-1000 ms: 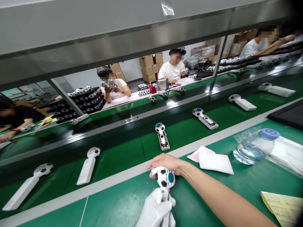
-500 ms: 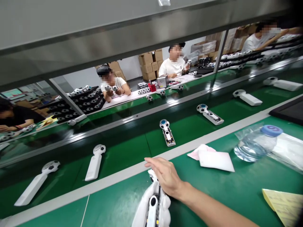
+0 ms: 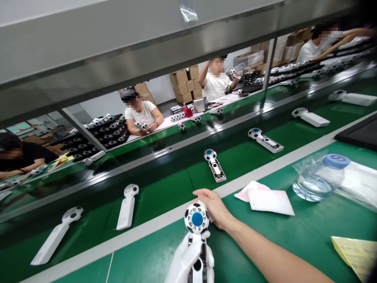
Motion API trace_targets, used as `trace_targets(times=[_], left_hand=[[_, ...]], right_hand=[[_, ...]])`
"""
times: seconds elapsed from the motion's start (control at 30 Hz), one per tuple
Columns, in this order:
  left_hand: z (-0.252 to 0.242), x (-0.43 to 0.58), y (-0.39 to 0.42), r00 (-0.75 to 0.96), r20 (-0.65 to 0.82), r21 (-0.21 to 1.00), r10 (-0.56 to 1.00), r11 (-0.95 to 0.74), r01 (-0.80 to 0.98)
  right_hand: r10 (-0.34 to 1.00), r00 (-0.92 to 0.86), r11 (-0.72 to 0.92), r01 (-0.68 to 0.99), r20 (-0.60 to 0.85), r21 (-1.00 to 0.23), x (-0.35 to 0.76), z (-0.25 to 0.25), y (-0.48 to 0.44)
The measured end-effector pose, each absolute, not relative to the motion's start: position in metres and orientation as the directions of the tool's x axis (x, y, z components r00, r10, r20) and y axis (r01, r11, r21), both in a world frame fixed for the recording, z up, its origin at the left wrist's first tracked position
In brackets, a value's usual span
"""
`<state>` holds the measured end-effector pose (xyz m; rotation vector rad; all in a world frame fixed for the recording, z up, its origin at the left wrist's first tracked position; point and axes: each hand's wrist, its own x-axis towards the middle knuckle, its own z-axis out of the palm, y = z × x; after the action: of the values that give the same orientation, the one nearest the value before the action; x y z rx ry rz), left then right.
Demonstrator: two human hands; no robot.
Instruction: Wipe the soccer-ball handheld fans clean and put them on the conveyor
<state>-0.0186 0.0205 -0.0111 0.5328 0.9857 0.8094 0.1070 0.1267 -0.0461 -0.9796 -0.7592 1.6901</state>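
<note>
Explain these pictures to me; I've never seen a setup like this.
This view comes from one camera worn on a person's head, looking down at their hands. The gloved left hand grips the handle of a football-patterned device, and the bare right hand touches its ball-shaped head. Similar devices lie on a green conveyor belt ahead. On the nearer green bench lie a white cloth, a water bottle and a yellow sheet.
</note>
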Motion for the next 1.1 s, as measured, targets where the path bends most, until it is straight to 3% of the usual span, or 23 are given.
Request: trace_targets(times=[0.13,0.27,0.43,0.63,0.9,1.1], left_hand=[[-0.013,-0.028,0.025,0.295,-0.388,0.868,0.873,0.454,-0.202],[-0.014,-0.033,0.028,0.29,-0.332,0.913,0.898,0.383,-0.142],[-0.006,-0.033,0.021,0.245,-0.42,0.81,0.874,0.482,-0.332],[0.002,-0.034,0.017,0.131,-0.596,0.59,0.792,0.544,-0.596],[-0.005,-0.037,0.018,0.181,-0.547,0.638,0.818,0.547,-0.541],[-0.004,-0.029,0.017,0.151,-0.523,0.53,0.839,0.459,-0.714]], right_hand=[[0.916,-0.314,-0.36,-0.37,-0.25,-0.856,0.121,-0.032,0.122],[0.807,-0.559,-0.393,-0.27,-0.19,-0.879,0.132,-0.012,0.115],[0.719,-0.667,-0.454,-0.239,-0.195,-0.858,0.136,0.0,0.108],[0.688,-0.707,-0.482,-0.275,-0.165,-0.832,0.136,0.003,0.106],[0.71,-0.686,-0.471,-0.293,-0.161,-0.832,0.132,0.002,0.104],[0.721,-0.669,-0.498,-0.316,-0.183,-0.808,0.13,-0.002,0.104]])
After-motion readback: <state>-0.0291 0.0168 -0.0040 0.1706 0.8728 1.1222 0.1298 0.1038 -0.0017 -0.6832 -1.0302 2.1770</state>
